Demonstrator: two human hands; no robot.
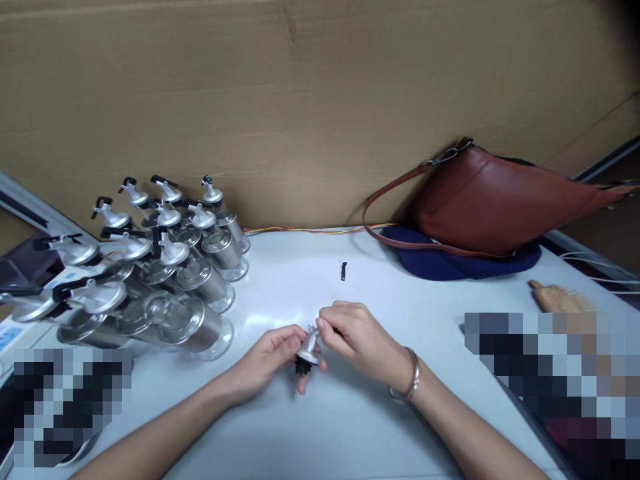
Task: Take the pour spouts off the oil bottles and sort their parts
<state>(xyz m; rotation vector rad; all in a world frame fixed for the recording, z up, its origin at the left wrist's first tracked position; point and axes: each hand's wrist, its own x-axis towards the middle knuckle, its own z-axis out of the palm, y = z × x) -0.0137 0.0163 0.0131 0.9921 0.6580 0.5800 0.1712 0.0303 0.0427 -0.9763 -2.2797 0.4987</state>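
Observation:
My left hand (275, 360) is closed round a silver pourer stopper (309, 348) with a black ribbed plug at its lower end. The stopper is tilted, its narrow spout pointing up and to the right. My right hand (355, 333) wears a bracelet and pinches at the spout's tip. A dark bit shows between its fingers, too covered to make out. Beyond both hands, a small black lever piece (343, 271) lies on the table. On the left stands a glass bottle (197, 327) with a metal band and no stopper in its mouth.
Several glass bottles (223, 250) with silver pourers and black levers crowd the left side. A brown leather bag (490, 200) rests on a navy cap (440, 263) at back right. A wooden piece (560, 297) lies at right. Cardboard (300, 113) walls the back; thin wires (310, 231) run along it.

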